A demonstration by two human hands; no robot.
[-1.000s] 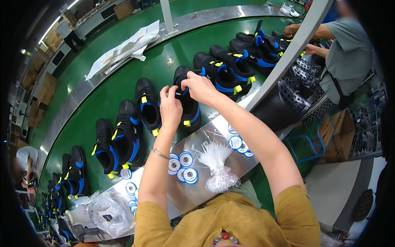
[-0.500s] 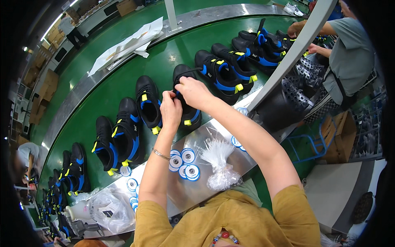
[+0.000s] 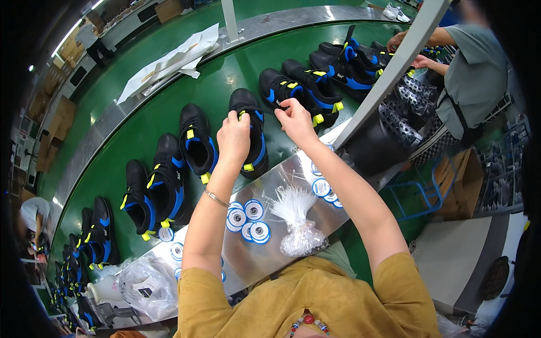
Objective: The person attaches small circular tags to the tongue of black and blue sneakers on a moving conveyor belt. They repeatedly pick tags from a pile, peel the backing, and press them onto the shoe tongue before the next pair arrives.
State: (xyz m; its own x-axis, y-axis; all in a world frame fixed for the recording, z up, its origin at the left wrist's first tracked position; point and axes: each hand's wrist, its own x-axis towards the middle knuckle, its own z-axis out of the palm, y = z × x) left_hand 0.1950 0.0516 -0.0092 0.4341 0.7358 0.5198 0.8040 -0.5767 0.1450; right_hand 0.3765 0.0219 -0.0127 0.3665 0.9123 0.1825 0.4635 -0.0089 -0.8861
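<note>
Beyond the shoe (image 3: 257,138) under the left hand (image 3: 234,138) lies open green surface (image 3: 217,84), with neighbouring shoes (image 3: 193,119) standing on either side and a grey post (image 3: 393,70) farther right.

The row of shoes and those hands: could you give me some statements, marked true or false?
1. The left hand is at a black-and-blue shoe. True.
2. That shoe stands on a red surface. False: it stands on a green surface.
3. A white plastic bundle lies on the metal shelf. True.
4. One hand holds that bundle. False: the right hand is up near the shoes, like the left.
5. Round blue-rimmed tags lie on the shelf. True.
</note>
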